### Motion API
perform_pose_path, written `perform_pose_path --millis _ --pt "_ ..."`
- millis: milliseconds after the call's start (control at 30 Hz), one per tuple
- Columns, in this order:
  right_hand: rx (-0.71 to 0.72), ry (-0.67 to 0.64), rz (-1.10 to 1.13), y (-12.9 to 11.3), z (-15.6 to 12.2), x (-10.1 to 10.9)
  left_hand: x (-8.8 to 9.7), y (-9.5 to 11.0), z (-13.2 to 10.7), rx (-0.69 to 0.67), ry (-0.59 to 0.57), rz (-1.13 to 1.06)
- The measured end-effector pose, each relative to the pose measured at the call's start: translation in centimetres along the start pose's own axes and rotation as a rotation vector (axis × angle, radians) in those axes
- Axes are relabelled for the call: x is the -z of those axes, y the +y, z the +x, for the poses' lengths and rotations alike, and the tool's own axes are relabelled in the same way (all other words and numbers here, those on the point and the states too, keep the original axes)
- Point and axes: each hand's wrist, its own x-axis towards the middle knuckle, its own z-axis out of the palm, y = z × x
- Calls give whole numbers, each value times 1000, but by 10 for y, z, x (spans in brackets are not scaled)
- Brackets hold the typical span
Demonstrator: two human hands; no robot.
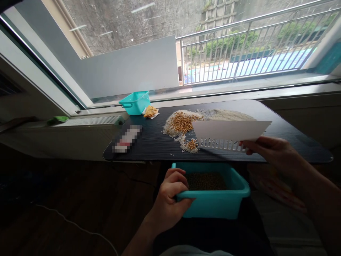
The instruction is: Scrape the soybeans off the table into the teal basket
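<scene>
My left hand (170,197) is closed on the left rim of a teal plastic basket (221,204), which sits below the table's front edge and holds a layer of brownish beans (205,181). My right hand (269,151) grips the right end of a white slotted comb-like scraper (229,134), its toothed edge resting on the black tabletop (154,142). Left of the scraper lies a pile of yellow beans (182,122) mixed with white rice (229,114); a small clump of beans (192,144) lies at the scraper's left end.
A second teal basket (135,102) stands at the table's back left, beside a crumpled yellow wrapper (150,111) on paper. A blurred flat object (127,138) lies near the left front edge. A white cable (80,227) runs over the dark floor. Window and railing behind.
</scene>
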Motion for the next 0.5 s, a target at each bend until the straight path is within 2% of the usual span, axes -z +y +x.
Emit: perform_pose_path --millis 133,367,500 --pt "-22 0 4 -5 -2 1 3 1 0 5 -20 11" --pt "21 2 29 -8 10 -19 -1 1 -3 0 -5 -1" --pt "-7 -13 26 -12 7 -17 -3 2 -2 3 9 -19"
